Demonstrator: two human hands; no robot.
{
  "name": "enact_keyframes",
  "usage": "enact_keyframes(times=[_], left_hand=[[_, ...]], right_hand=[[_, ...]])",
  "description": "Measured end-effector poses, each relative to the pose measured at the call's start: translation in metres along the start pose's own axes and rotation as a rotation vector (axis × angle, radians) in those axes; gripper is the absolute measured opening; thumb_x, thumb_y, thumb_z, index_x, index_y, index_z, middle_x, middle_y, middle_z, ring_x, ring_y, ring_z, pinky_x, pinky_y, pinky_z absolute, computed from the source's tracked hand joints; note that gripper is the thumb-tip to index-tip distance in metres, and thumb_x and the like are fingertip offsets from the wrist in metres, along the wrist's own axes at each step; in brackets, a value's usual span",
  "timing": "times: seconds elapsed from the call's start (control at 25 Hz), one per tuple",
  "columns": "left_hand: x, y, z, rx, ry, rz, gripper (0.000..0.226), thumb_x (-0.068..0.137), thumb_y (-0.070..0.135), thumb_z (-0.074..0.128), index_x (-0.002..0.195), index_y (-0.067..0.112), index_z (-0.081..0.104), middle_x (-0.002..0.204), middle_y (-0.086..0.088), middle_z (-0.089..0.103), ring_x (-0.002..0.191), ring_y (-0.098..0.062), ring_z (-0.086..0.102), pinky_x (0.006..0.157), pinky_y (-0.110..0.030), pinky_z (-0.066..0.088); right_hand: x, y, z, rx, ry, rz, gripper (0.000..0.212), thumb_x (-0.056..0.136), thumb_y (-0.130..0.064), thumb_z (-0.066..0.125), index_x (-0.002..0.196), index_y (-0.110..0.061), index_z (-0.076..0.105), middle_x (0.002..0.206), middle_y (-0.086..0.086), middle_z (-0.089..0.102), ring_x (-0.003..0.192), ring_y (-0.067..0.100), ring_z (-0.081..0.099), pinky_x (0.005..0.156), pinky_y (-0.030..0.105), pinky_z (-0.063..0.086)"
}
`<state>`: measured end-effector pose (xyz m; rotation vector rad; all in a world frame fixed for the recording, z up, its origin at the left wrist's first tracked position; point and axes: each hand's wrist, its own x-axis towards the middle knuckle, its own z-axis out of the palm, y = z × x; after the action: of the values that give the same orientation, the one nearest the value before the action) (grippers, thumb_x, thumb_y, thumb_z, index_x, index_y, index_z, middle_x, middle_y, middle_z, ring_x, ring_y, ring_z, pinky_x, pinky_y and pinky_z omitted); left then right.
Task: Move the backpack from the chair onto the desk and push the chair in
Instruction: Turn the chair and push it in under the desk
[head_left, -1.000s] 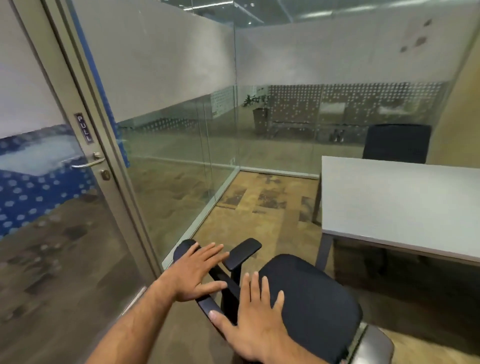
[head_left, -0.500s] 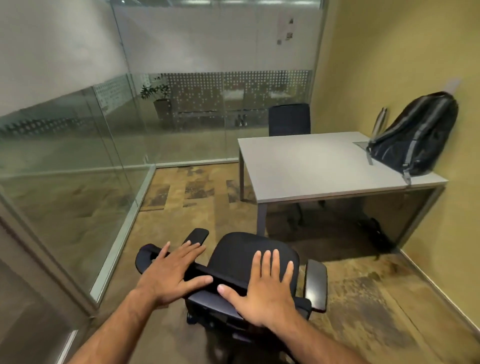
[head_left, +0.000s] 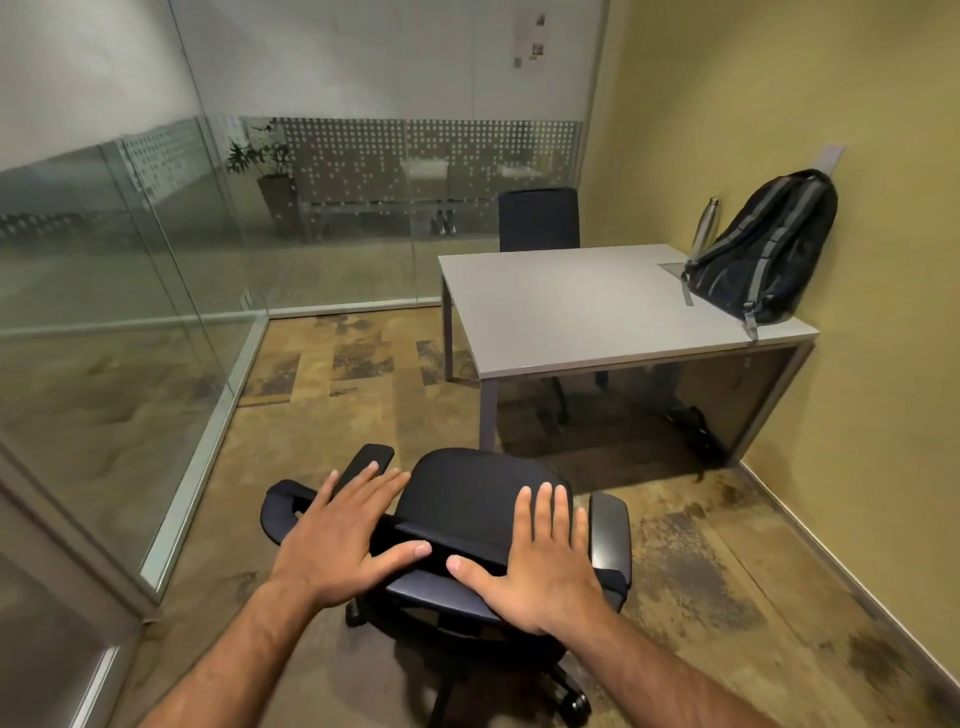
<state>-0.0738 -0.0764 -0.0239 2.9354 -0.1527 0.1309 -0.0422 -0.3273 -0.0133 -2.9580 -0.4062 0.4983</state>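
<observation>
On chair (head_left: 467, 499) backrest top: left hand (head_left: 343, 540) and right hand (head_left: 540, 566) flat, fingers spread, gripping nothing. Chair short of desk (head_left: 587, 306). Backpack (head_left: 763, 254) on desk, leaning against yellow wall (head_left: 883, 364).

Glass-walled office; desk (head_left: 597, 306), swivel chair (head_left: 483, 493)

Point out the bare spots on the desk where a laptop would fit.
Most of the desk top is bare: the whole stretch from its left edge across to the backpack, front edge to back edge. Only the right end by the yellow wall is crowded, with the backpack and a metal bottle behind it.
</observation>
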Motion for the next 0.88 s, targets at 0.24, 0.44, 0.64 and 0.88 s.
enact_keyframes(times=[0.24,0.44,0.64,0.88], left_hand=[[0.002,0.024,0.002,-0.014,-0.014,0.068,0.104,0.078,0.097,0.017,0.161,0.034,0.018,0.168,0.016,0.019,0.154,-0.001,-0.001,0.127,-0.04,-0.003],[0.021,0.042,0.005,-0.019,-0.044,0.123,0.103,0.078,0.096,0.02,0.161,0.035,0.015,0.169,0.016,0.016,0.154,-0.001,-0.003,0.128,-0.04,-0.004],[0.049,0.073,0.013,-0.043,-0.069,0.167,0.109,0.074,0.099,0.017,0.161,0.034,0.013,0.169,0.016,0.013,0.154,-0.001,-0.004,0.128,-0.04,-0.005],[0.093,0.113,0.023,-0.033,-0.113,0.224,0.116,0.067,0.102,0.01,0.161,0.034,0.012,0.17,0.012,0.014,0.156,-0.005,0.0,0.128,-0.043,-0.003]], right_hand=[[-0.023,0.019,0.002,0.028,-0.044,0.082,0.131,0.062,-0.102,0.004,0.151,-0.01,-0.028,0.163,0.015,-0.033,0.146,0.032,-0.039,0.12,0.06,-0.019],[-0.039,0.035,0.001,0.05,0.006,0.145,0.123,0.066,-0.101,0.006,0.138,-0.01,-0.036,0.162,0.014,-0.034,0.146,0.034,-0.038,0.118,0.064,-0.019],[-0.045,0.064,-0.004,0.039,0.14,0.174,0.135,0.063,-0.104,0.011,0.15,-0.01,-0.031,0.161,0.014,-0.036,0.146,0.033,-0.039,0.119,0.061,-0.021],[-0.036,0.11,-0.013,0.069,0.226,0.236,0.133,0.065,-0.103,0.01,0.152,-0.01,-0.028,0.163,0.014,-0.032,0.148,0.032,-0.036,0.121,0.061,-0.014]])
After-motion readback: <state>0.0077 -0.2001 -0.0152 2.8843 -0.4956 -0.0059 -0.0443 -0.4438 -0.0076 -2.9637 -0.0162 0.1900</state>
